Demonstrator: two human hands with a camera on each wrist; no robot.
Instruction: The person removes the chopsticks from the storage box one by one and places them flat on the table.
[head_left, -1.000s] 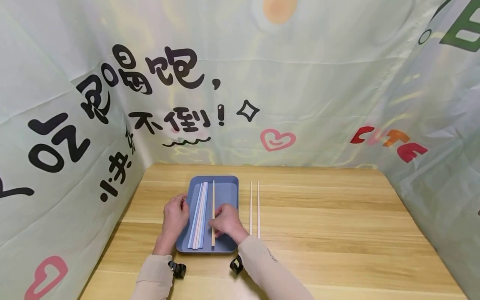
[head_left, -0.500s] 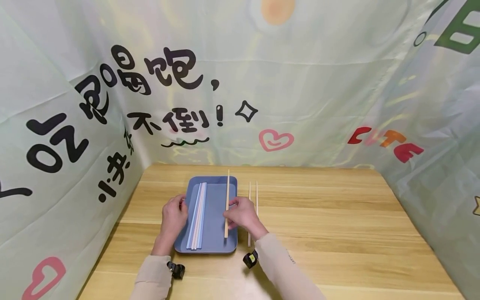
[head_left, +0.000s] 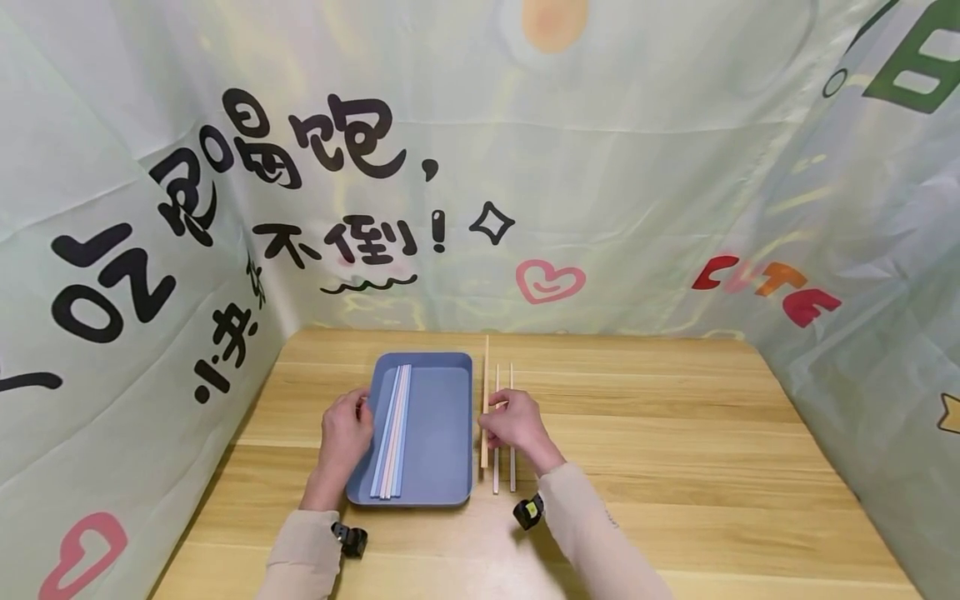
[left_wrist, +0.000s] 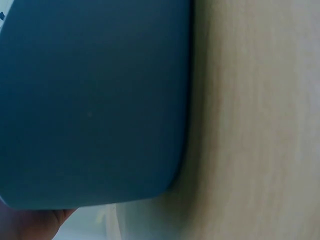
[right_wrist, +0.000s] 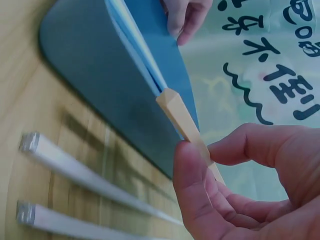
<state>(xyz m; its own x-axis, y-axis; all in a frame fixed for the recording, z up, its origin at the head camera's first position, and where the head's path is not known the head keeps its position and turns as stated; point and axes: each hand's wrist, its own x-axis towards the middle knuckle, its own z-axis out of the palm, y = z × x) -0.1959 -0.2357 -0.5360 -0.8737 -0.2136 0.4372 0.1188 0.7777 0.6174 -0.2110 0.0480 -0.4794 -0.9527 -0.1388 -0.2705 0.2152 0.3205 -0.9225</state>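
My right hand [head_left: 517, 421] pinches a light wooden chopstick [right_wrist: 181, 117] between thumb and fingers. In the head view the chopstick points away from me, just beyond the tray's right rim and left of two pale pink chopsticks [head_left: 512, 467] on the table. The right wrist view shows its thick squared end raised above the table, with the two pale ones and their silvery ends [right_wrist: 30, 142] below. My left hand [head_left: 348, 425] grips the left rim of the blue-grey tray [head_left: 442, 442]. Several blue, pink and white chopsticks [head_left: 390, 450] lie side by side in the tray's left half.
The wooden table [head_left: 660, 467] extends well to the right of the pale chopsticks. Printed cloth [head_left: 637, 208] hangs along its back and both sides. Black wrist cameras [head_left: 528, 511] sit at both cuffs.
My right hand has lifted the wooden chopstick out of the tray and carried it right, past the rim to beside the pale pair. The left hand has stayed at the tray.
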